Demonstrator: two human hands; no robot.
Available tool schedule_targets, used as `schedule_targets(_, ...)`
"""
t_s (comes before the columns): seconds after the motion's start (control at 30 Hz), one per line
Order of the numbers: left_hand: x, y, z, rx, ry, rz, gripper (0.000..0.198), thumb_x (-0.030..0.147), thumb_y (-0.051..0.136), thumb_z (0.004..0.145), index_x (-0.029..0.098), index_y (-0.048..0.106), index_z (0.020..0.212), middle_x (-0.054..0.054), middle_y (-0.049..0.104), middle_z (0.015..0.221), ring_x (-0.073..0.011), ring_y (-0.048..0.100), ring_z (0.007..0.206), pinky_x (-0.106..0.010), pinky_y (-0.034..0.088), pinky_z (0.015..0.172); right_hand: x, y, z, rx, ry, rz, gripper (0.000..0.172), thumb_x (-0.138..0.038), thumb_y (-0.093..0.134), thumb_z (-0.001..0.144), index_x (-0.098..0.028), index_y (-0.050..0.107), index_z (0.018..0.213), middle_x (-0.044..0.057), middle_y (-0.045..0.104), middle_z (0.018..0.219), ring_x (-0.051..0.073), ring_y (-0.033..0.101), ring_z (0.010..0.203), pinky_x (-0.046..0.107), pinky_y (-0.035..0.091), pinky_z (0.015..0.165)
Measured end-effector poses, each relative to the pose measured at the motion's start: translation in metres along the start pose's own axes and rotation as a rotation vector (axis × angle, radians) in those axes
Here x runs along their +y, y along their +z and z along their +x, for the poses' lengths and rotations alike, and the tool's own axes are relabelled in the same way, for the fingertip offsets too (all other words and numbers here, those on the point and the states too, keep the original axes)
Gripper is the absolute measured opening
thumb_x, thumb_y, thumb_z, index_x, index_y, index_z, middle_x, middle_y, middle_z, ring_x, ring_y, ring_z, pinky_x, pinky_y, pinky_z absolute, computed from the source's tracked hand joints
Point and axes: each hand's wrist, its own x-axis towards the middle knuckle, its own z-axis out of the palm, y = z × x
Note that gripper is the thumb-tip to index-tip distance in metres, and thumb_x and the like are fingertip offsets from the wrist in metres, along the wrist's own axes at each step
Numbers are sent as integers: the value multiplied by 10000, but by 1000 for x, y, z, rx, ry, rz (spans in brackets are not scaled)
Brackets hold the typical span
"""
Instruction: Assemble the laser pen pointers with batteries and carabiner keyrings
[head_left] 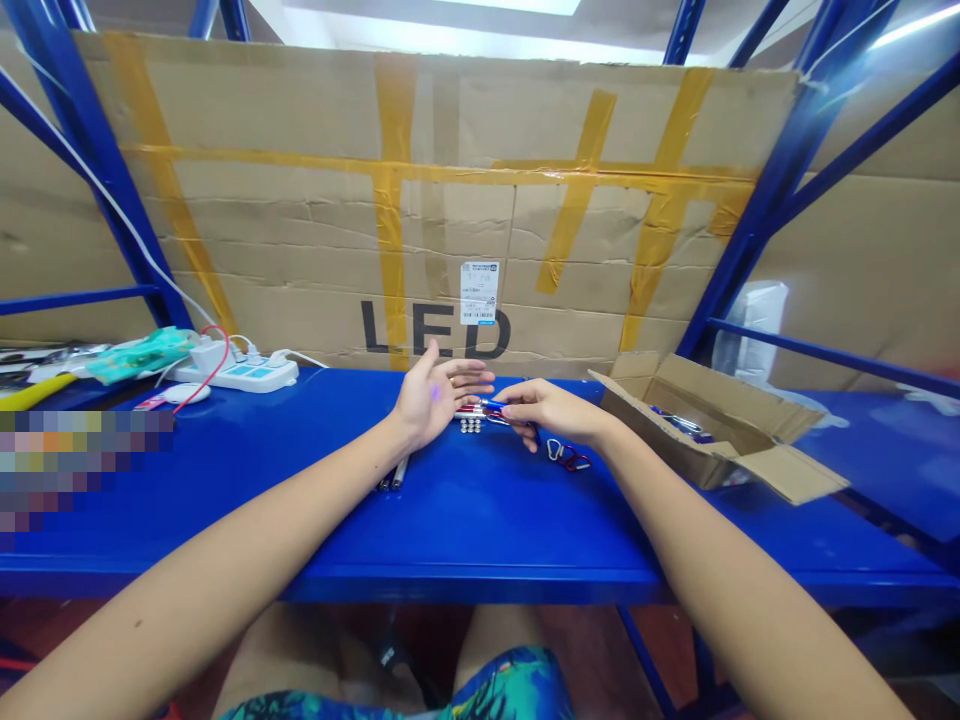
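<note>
Head view shows both hands (429, 400) (553, 412), the right pinching a blue tube (492, 404).

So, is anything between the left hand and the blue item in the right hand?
Nothing visible stands between the blue item in the right hand and the left hand, whose palm shows a purple spot.

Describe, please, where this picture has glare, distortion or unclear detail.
Head view: glare hazes the blue post at upper right; wide-angle distortion seems to enlarge both forearms toward the lower corners. Head view again: a purple spot tints the left hand, pixelation masks a patch at left, and the small metal pieces look soft.
</note>
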Motion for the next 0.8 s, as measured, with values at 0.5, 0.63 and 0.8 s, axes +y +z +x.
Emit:
schedule_targets(0.5, 2, 0, -1, 18, 34, 80, 719, 701, 294, 885, 108, 694, 962, -173, 718, 1035, -309, 640, 1050, -425, 472, 926, 4, 2, 4, 118, 49, -36, 330, -168, 493, 765, -142, 696, 1024, -57, 399, 500, 91, 371, 443, 250, 383, 459)
schedule_targets(0.63, 1, -1, 0, 31, 31, 107, 713, 703, 308, 878, 110, 694, 961, -180, 712, 1035, -325, 633, 1059, -438, 471, 914, 4, 0, 4, 119, 34, -102, 331, -190, 501, 780, -149, 693, 1046, -56, 427, 508, 88, 394, 431, 248, 367, 456)
schedule_targets(0.8, 0, 0, 0, 23, 23, 86, 681, 676, 308, 894, 115, 690, 948, -175, 713, 1013, -313, 630, 1057, -439, 463, 926, 4, -2, 4, 127, 38, -146, 310, -201, 514, 786, -147, 693, 1032, -51, 457, 519, 90, 432, 425, 247, 373, 458)
